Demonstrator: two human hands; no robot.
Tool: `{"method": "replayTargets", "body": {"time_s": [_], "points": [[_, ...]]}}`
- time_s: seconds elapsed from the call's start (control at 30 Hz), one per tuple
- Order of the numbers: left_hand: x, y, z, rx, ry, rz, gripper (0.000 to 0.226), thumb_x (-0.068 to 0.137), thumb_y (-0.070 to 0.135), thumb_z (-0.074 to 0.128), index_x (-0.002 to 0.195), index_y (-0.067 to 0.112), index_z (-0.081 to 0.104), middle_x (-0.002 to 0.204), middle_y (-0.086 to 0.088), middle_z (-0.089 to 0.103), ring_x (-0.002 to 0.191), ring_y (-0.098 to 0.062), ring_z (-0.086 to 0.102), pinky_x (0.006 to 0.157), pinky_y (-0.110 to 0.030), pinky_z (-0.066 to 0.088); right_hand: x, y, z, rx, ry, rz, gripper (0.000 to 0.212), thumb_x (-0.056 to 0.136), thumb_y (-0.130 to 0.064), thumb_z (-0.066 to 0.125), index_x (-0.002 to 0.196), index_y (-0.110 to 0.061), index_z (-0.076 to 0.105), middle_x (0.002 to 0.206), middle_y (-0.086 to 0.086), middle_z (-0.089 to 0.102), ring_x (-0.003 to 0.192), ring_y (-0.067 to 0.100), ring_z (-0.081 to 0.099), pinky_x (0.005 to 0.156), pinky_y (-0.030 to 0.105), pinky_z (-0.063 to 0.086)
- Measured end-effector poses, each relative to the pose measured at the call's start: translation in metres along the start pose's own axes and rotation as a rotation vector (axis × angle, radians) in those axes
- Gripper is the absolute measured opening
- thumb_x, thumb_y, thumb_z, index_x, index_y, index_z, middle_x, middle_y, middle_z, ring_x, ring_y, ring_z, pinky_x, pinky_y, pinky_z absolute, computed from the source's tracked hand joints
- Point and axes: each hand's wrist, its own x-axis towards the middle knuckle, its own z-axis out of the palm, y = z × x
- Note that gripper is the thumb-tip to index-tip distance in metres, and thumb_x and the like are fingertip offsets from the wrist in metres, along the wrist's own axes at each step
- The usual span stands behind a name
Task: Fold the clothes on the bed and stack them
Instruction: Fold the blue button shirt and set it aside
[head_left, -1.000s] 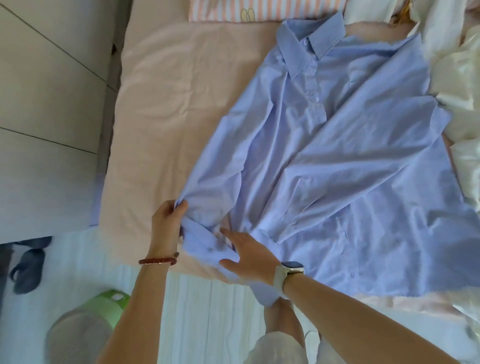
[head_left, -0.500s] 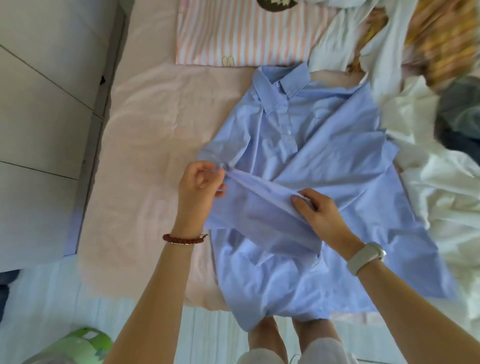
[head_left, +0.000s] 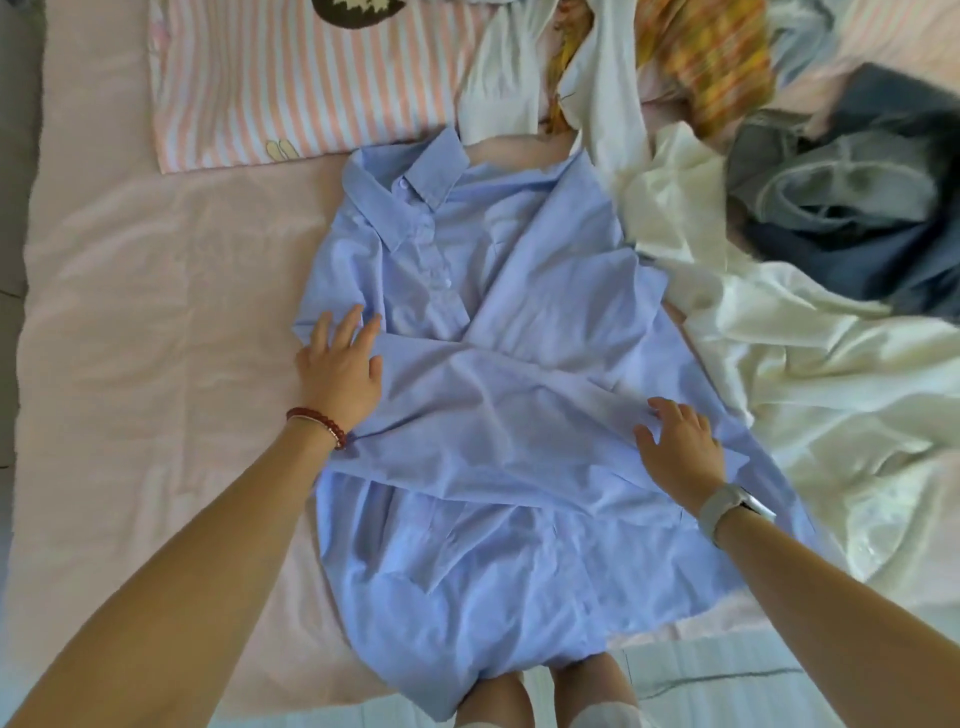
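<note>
On the pink bed (head_left: 156, 322), a light blue button-up shirt (head_left: 498, 519) lies front up, collar pointing at the striped pillow (head_left: 291, 88), with one sleeve folded across its middle. Left hand (head_left: 340, 371) lies flat, fingers spread, on the shirt's left edge; right hand (head_left: 678, 447) presses flat on the sleeve's far end. Neither grips anything. Shirt hem droops off the bed edge. Right of the shirt, the clothes pile (head_left: 779, 260) is blurry and cut off.
</note>
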Motion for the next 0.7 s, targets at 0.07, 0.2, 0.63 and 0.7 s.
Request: {"method": "replayTargets", "body": {"time_s": [0.07, 0.2, 0.63, 0.7], "points": [[0.016, 0.003, 0.002, 0.088, -0.037, 0.023, 0.044, 0.093, 0.021, 0.05, 0.137, 0.018, 0.045, 0.145, -0.004, 0.039, 0.138, -0.03, 0.021, 0.104, -0.046, 0.02, 0.004, 0.005, 0.002, -0.052, 0.001, 0.052, 0.039, 0.094, -0.025, 0.046, 0.132, -0.014, 0.045, 0.136, 0.01, 0.044, 0.129, 0.03, 0.032, 0.101, 0.041, 0.028], [0.033, -0.001, -0.002, 0.058, 0.041, 0.076, 0.024, 0.094, 0.017, 0.044, 0.092, 0.009, 0.067, 0.098, -0.014, 0.066, 0.102, -0.032, 0.056, 0.098, -0.04, 0.025, 0.009, 0.013, -0.008, -0.204, 0.067, 0.012, 0.024, 0.096, -0.016, 0.037, 0.111, -0.009, 0.054, 0.115, 0.014, 0.057, 0.112, 0.034, 0.048, 0.086, 0.039, 0.035], [0.063, -0.007, -0.033, 0.098, 0.327, -0.042, 0.03, 0.086, 0.016, 0.051, 0.113, 0.015, 0.063, 0.128, -0.02, 0.048, 0.118, -0.041, 0.041, 0.1, -0.055, 0.023, 0.055, -0.011, -0.045, -0.263, 0.35, -0.204, 0.03, 0.092, -0.011, 0.046, 0.12, -0.01, 0.057, 0.114, 0.02, 0.056, 0.103, 0.041, 0.053, 0.088, 0.048, 0.037], [0.045, 0.005, -0.022, 0.061, 0.33, -0.06, 0.037, 0.085, 0.018, 0.045, 0.12, 0.012, 0.058, 0.13, -0.019, 0.048, 0.117, -0.04, 0.043, 0.096, -0.054, 0.031, 0.052, -0.016, -0.033, -0.262, 0.444, -0.358, 0.037, 0.083, -0.007, 0.044, 0.118, -0.008, 0.056, 0.115, 0.02, 0.058, 0.102, 0.04, 0.055, 0.091, 0.051, 0.04]]}}
